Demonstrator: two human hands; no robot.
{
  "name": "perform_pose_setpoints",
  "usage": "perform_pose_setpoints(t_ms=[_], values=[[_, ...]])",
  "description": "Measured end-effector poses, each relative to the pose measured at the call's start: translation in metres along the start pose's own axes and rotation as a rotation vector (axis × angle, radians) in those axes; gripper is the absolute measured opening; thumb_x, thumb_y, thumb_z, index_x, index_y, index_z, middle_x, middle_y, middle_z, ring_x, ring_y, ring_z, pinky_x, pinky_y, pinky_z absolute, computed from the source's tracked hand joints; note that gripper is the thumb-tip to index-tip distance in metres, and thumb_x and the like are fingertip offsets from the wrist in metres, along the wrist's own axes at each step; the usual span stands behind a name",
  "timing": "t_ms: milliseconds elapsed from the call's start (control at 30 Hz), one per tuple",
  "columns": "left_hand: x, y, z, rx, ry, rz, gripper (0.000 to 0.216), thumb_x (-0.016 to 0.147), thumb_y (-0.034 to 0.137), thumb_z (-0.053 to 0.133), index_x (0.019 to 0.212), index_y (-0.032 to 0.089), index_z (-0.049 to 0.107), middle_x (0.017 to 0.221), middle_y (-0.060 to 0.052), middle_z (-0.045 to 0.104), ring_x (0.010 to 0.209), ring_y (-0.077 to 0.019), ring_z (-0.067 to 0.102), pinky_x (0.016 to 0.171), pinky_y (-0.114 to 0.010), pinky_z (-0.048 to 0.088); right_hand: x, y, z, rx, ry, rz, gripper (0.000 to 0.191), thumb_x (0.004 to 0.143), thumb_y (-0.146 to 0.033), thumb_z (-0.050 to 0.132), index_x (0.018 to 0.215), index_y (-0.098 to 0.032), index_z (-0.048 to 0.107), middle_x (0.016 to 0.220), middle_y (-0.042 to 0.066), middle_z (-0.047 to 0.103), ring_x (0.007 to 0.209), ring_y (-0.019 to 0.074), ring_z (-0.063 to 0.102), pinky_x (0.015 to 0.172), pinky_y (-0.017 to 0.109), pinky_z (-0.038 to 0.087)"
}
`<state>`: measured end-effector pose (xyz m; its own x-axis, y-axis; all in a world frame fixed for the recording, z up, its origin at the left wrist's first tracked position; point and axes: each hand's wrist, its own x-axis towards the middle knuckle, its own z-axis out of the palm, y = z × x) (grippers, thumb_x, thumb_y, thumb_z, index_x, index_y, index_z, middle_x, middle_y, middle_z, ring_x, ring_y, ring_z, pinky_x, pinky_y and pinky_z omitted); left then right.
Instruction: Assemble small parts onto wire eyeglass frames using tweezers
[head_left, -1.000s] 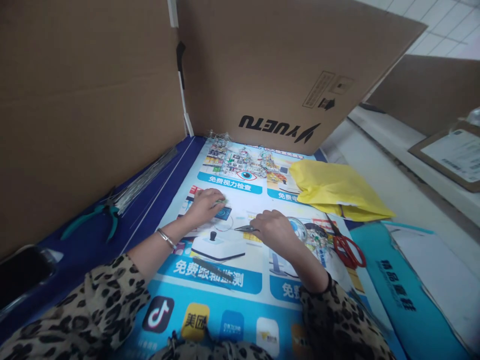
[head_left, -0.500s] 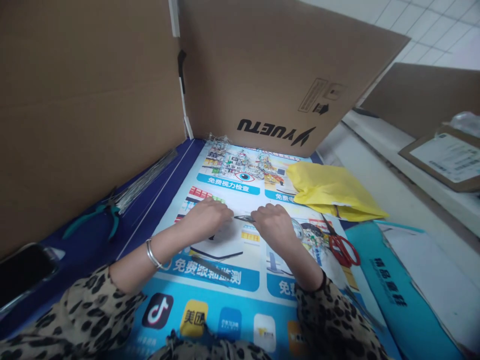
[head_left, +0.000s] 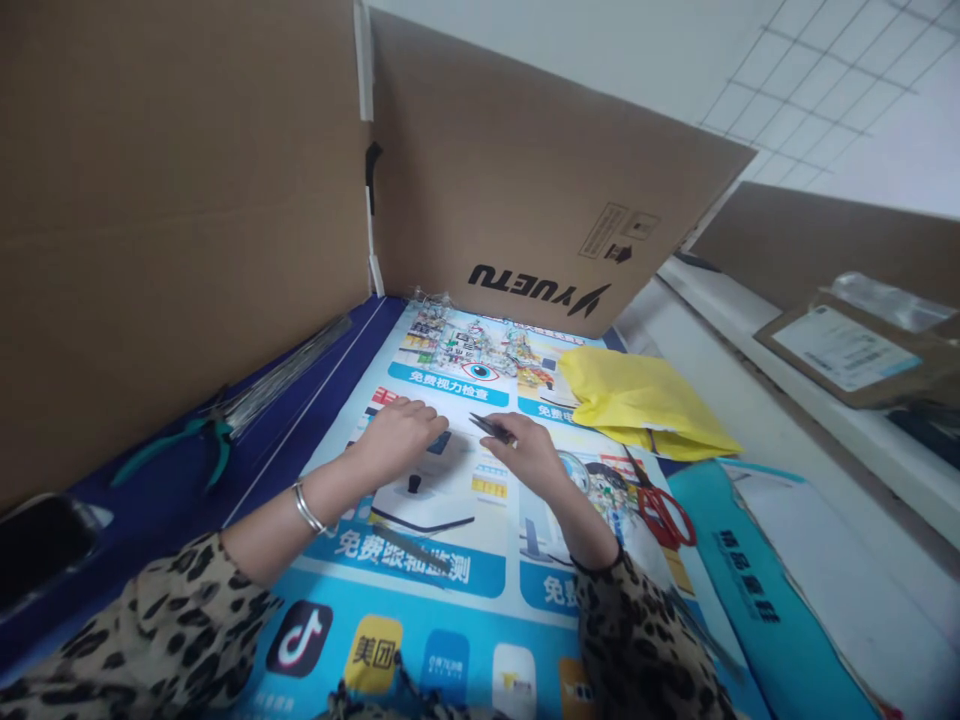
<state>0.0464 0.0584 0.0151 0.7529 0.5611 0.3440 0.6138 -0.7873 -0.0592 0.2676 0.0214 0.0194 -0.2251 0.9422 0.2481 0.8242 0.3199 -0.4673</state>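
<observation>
The right hand (head_left: 529, 455) is clamping its fingers on a needle-nosed tool (head_left: 489, 427), likely leaving its tips free; the left hand (head_left: 405, 438) is hiding whether its fingers are pinching anything.

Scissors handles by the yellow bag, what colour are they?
The scissors handles are red, seen best in the head view.

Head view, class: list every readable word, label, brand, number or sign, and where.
"YUETU", upside down, plus arrow: cardboard panel
"免费视力检查": poster
"免费眼轴监测", partly covered: poster
"免费…" twice, rest hidden: poster
"美团": yellow icon
Note sign: black icon
"精品童鞋": teal package
Too small or blurred: parcel label, remaining print.
</observation>
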Motion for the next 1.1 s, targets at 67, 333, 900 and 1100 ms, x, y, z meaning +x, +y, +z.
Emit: perform_pose_setpoints(t_ms=[67,333,900,1100], values=[[0.000,0.001,0.001,0.026,0.017,0.018,0.009,0.078,0.010,0.053,0.083,0.016,0.058,0.072,-0.005,0.060,0.074,-0.0211,0.054,0.067,-0.032,0.035,0.004,-0.003,0.006,0.006,0.005,-0.026,0.016,0.076,-0.026,0.062,0.090,-0.021,0.064,0.076,0.001,0.060,0.073,0.0150,0.052,0.066,0.025,0.038],[0.000,0.001,0.008,0.076,0.104,0.045,0.011,0.082,0.013,0.049,0.087,0.016,0.058,0.079,-0.006,0.058,0.078,-0.0213,0.051,0.069,-0.034,0.034,0.014,-0.004,0.023,-0.026,-0.069,0.033,0.005,0.075,-0.022,0.059,0.073,-0.019,0.063,0.069,0.000,0.057,0.068,0.0129,0.051,0.060,0.022,0.034],[-0.002,-0.007,0.030,0.054,0.103,0.018,0.008,0.080,0.013,0.051,0.083,0.015,0.059,0.081,-0.008,0.055,0.079,-0.0221,0.045,0.068,-0.034,0.038,0.029,-0.012,0.035,-0.200,-0.155,0.121,0.011,0.077,-0.022,0.052,0.082,-0.021,0.062,0.079,0.002,0.059,0.078,0.0148,0.053,0.064,0.022,0.032],[-0.002,-0.006,0.028,0.084,0.099,0.023,0.010,0.081,0.014,0.049,0.081,0.016,0.059,0.080,-0.008,0.055,0.080,-0.0222,0.047,0.070,-0.036,0.038,0.031,-0.015,0.037,-0.294,-0.187,0.133,0.014,0.076,-0.022,0.051,0.083,-0.021,0.063,0.083,0.004,0.062,0.078,0.0160,0.054,0.063,0.024,0.032]])
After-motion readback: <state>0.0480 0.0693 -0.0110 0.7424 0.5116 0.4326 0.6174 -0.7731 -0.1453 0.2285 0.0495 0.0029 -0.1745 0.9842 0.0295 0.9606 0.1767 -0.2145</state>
